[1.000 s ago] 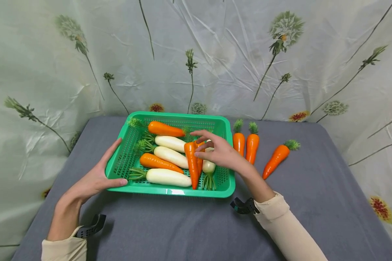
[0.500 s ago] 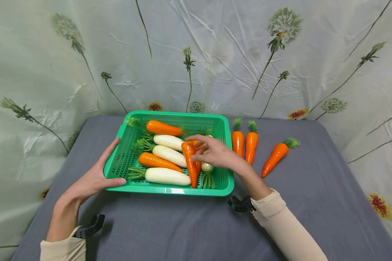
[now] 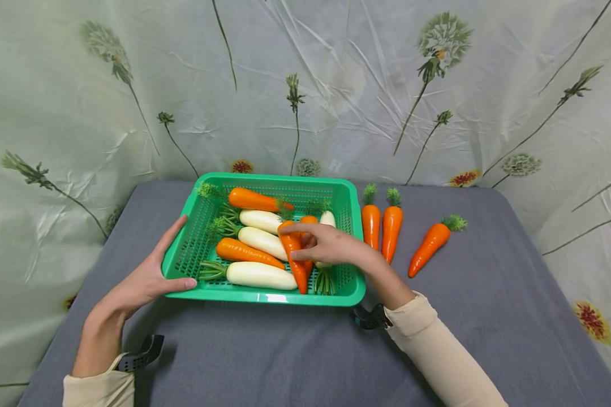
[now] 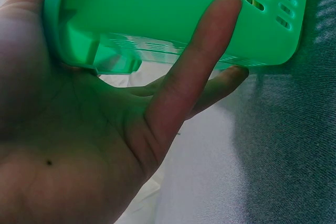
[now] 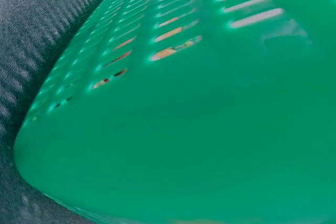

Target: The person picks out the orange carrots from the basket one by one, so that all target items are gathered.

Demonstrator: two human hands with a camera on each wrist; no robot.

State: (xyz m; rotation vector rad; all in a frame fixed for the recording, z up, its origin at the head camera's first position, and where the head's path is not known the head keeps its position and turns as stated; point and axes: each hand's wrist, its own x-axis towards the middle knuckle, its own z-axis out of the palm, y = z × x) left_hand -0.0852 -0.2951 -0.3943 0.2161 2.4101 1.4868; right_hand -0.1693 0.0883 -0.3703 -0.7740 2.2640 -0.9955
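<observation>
Basket (image 3: pixel 265 298): you can read no lettering on it.
Carrots (image 3: pixel 430 249): no labels you can make out.
Wrist straps (image 3: pixel 141 355): no brand or number legible to you.
Curtain (image 3: pixel 351 133): no words you can read.

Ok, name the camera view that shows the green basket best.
The head view: it shows nearly all the green basket from above, rim and inside. The left wrist view shows only part of it; the right wrist view, mostly slotted wall.

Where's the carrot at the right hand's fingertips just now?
In the head view, the carrot lies right of centre in the green basket, white radishes on its left, another carrot on its right.
</observation>
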